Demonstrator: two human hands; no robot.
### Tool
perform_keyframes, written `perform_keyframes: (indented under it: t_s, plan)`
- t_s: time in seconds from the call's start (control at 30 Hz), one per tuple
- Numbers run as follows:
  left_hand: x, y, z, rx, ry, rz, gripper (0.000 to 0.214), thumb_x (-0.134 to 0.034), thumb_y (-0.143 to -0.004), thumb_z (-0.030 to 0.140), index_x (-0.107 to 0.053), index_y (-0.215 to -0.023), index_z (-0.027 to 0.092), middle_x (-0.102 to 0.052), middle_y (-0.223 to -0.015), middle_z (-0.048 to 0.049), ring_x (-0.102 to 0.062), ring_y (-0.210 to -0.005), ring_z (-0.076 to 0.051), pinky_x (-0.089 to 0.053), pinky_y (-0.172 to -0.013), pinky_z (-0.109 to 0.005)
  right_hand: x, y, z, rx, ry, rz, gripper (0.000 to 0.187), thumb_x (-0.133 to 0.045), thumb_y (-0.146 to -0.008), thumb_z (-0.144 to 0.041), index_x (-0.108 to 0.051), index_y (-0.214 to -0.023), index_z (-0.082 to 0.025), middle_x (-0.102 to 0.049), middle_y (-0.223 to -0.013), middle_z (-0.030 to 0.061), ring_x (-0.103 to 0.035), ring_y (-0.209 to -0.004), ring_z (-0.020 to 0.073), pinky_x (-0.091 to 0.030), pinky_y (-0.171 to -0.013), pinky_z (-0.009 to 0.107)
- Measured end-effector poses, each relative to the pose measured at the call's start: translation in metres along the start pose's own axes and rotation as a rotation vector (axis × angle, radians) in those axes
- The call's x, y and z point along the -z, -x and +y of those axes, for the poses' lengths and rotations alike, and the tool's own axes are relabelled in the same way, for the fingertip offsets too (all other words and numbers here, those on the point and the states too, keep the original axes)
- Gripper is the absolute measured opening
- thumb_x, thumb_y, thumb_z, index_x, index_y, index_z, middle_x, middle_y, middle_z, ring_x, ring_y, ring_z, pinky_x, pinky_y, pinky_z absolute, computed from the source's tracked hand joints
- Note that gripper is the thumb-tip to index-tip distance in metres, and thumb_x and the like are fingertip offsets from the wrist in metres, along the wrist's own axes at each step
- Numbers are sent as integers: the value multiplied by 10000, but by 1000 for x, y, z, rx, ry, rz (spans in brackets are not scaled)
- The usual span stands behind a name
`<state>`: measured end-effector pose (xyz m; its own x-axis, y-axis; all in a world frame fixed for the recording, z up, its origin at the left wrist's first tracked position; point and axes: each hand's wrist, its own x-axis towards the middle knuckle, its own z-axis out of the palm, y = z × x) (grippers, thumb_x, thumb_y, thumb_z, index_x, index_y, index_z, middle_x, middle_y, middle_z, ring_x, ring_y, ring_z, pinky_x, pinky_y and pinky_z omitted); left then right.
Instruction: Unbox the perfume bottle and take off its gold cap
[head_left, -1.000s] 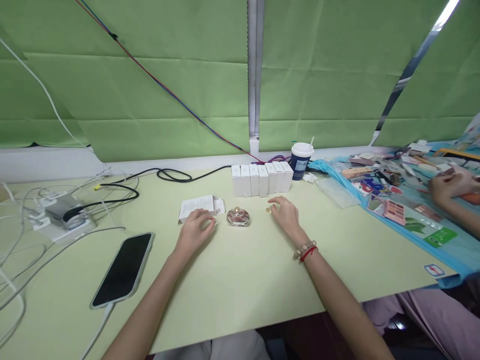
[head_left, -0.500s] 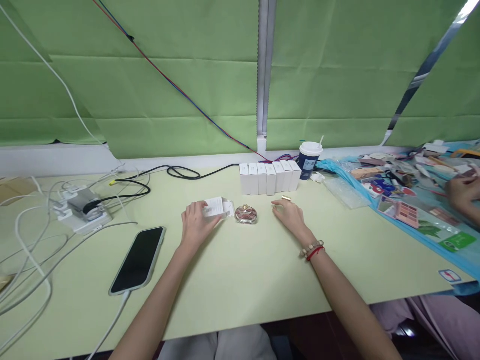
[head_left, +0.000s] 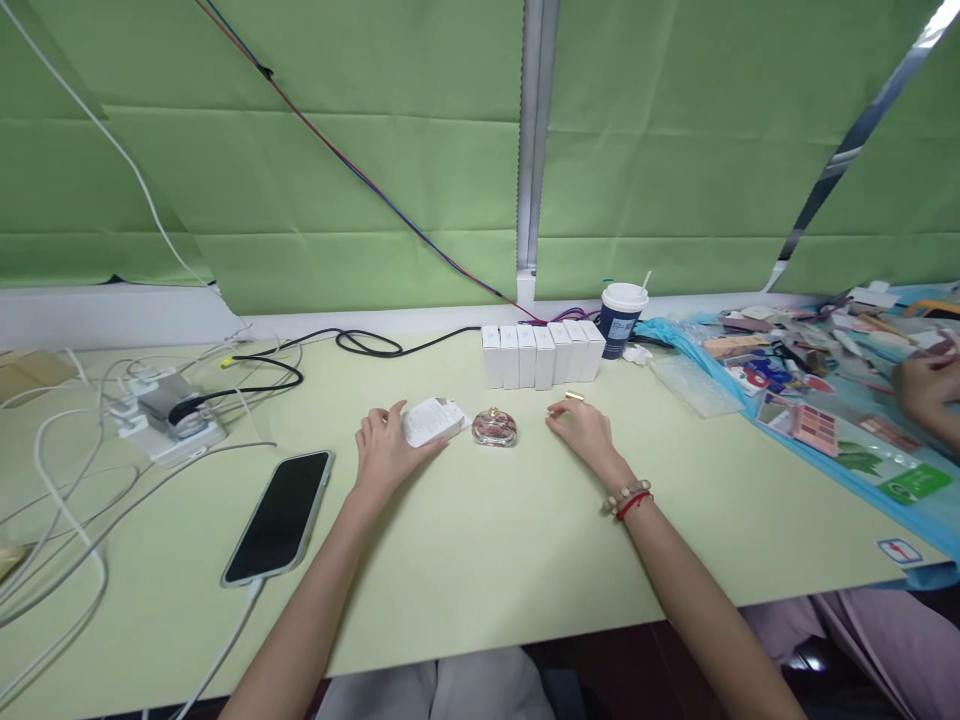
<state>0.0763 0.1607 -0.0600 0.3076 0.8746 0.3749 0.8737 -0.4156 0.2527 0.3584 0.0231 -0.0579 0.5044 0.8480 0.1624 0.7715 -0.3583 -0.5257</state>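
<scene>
At far left on the pale green surface [head_left: 480, 540], a tangle of white cables [head_left: 52, 470] runs to a power strip [head_left: 169, 420], and a dark phone [head_left: 279, 515] lies face up on its charging lead. Right of the phone, the left hand [head_left: 384, 452] rests on the surface with its fingers [head_left: 396, 412] curled around the near end of a small white carton [head_left: 433, 420], gripping it; the carton lies on its side, its far end pointing toward a bottle [head_left: 494, 428]. That squat glass bottle, pinkish with a gold neck, stands just beside the carton and between the two hands, touched by neither. Right of it, the right hand [head_left: 583, 432] lies palm down, fingers loosely apart, holding nothing; a small gold cap [head_left: 574, 396] sits just beyond its fingertips, and whether they touch it cannot be told. A beaded bracelet and a red cord ring that wrist. Behind the bottle stands a row of white boxes [head_left: 541, 354], then a lidded cup [head_left: 622, 320] with a straw. Farther right, a blue sheet [head_left: 862, 450] carries scattered cosmetics, where another person's hand [head_left: 924, 385] shows at the edge.
</scene>
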Motion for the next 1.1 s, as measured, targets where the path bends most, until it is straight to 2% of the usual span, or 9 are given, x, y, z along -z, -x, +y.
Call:
perform_keyframes:
  t_s: [0.1,0.23,0.43,0.53,0.67,0.73,0.9,1.1]
  plan:
    - [5,0,6,90,49,64,1080,-516,-505,780,-445,-1334,91,-379,-1089,-167,-341,-1058,-300,-266,-969,-415,-1,-2,2,-7,15,8,219,-507,-810,-303,-609,-1004,-299,-581,-1043,-132,-505,-1058,97,-364,-808,285]
    - [17,0,15,176,152,62,979,-503,-519,776,-513,-1271,148,-352,-1102,-149,-322,-1089,-281,-245,-1012,-394,0,-3,1,-24,33,15,245,-439,-838,-284,-602,-1020,-304,-568,-1087,-132,-505,-1071,120,-378,-792,293]
    - [13,0,14,95,175,178,935,-537,-542,735,-462,-1228,105,-398,-1139,-145,-359,-1089,-280,-293,-979,-430,2,-2,-4,-13,11,30,218,-496,-820,-323,-599,-1006,-278,-581,-981,-104,-478,-1081,98,-368,-772,260]
    - [7,-2,12,5,160,244,878,-581,-545,661,-415,-1183,80,-434,-1107,-141,-394,-1043,-267,-343,-922,-420,3,-2,-3,-20,18,24,233,-495,-807,-286,-600,-1014,-276,-577,-1019,-94,-473,-1097,118,-360,-762,266]
    - [6,-2,12,-57,193,265,818,-613,-549,591,-368,-1160,105,-422,-1082,-128,-401,-1024,-254,-364,-880,-415,2,-2,0,-34,32,40,267,-434,-826,-270,-594,-1038,-289,-568,-1086,-100,-536,-971,132,-363,-745,284]
    - [8,-1,14,-54,210,277,822,-614,-556,595,-331,-1167,124,-411,-1097,-122,-397,-1033,-253,-359,-888,-424,2,-2,1,-36,20,35,261,-436,-835,-296,-588,-1046,-297,-583,-1027,-112,-538,-957,126,-363,-752,289]
    - [11,0,17,42,248,263,864,-611,-527,606,-254,-1155,132,-370,-1133,-133,-391,-1052,-250,-352,-917,-418,4,-1,-1,-41,-11,13,238,-518,-798,-306,-593,-1023,-284,-581,-964,-110,-460,-1109,98,-362,-812,263]
    - [7,-1,16,72,287,243,880,-593,-526,641,-194,-1142,153,-306,-1180,-138,-376,-1099,-245,-341,-950,-409,2,-2,0,-44,-11,8,242,-491,-817,-343,-586,-1027,-272,-585,-956,-95,-480,-1076,111,-351,-810,274]
